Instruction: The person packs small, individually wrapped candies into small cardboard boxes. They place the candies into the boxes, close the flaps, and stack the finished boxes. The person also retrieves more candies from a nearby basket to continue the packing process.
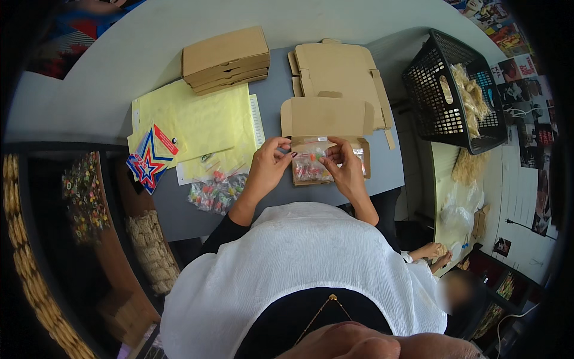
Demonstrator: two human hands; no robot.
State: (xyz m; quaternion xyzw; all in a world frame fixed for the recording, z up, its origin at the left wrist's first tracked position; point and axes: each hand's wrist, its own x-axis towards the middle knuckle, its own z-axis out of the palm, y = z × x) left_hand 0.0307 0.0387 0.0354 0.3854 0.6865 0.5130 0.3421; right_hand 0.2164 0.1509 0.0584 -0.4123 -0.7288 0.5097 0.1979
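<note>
Between my hands is a small clear zip bag (311, 150) with red and green pieces inside. My left hand (271, 160) pinches its left edge, and my right hand (344, 164) grips the right edge. Directly below the bag, an open cardboard box (332, 117) has its lid folded back. Several small bags with colourful contents (309, 172) lie in that box, partly covered by my hands. Left of my left wrist, a pile of similar filled bags (215, 193) rests on the grey table (179, 220).
Closed cardboard boxes (226, 58) are stacked at the back left, beside flattened cardboard boxes (338, 67). Yellow sheets (193, 116) and a star-printed packet (152, 159) lie left. A black plastic basket (435, 94) stands right. Another person's hands (435, 256) work at a side table.
</note>
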